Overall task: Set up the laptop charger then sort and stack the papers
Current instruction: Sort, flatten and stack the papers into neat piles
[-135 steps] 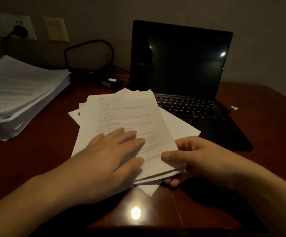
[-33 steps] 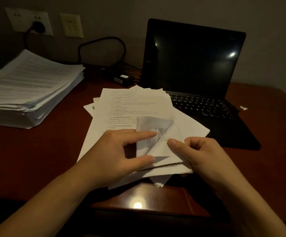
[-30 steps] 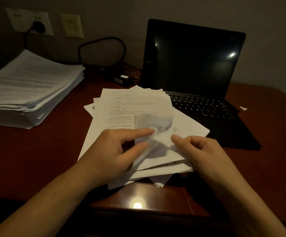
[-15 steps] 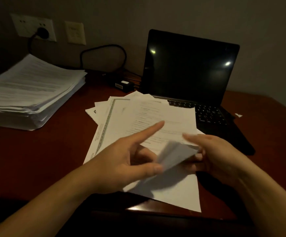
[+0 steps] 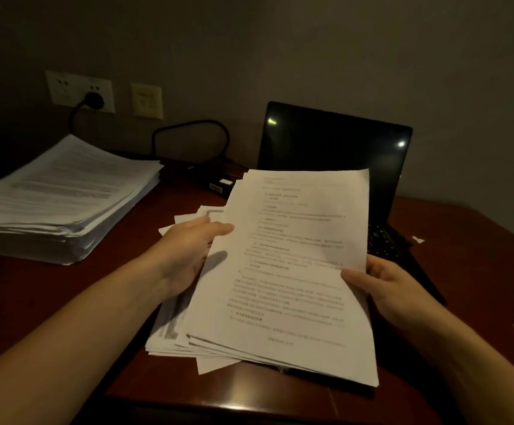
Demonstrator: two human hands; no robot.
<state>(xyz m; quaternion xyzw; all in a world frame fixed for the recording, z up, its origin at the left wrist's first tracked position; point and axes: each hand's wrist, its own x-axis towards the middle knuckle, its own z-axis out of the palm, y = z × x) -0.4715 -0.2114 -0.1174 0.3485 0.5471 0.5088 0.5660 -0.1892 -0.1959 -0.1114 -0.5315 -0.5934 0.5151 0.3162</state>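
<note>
Your desk (image 5: 479, 271) runs under both hands. The tall pile of paper (image 5: 62, 197) sits well left of your left fingers. The open laptop (image 5: 326, 142), screen dark, stands just beyond your right fingers. Between your hands the sheaf of papers (image 5: 295, 271) tilts up, ragged at its near edge. Your left hand (image 5: 188, 253) grips its left edge, and your right hand (image 5: 384, 286) pinches the right edge, thumb on top. The charger brick (image 5: 219, 185) lies beyond your left fingertips. Farther left a plug (image 5: 94, 100) sits in the wall socket (image 5: 65, 90).
</note>
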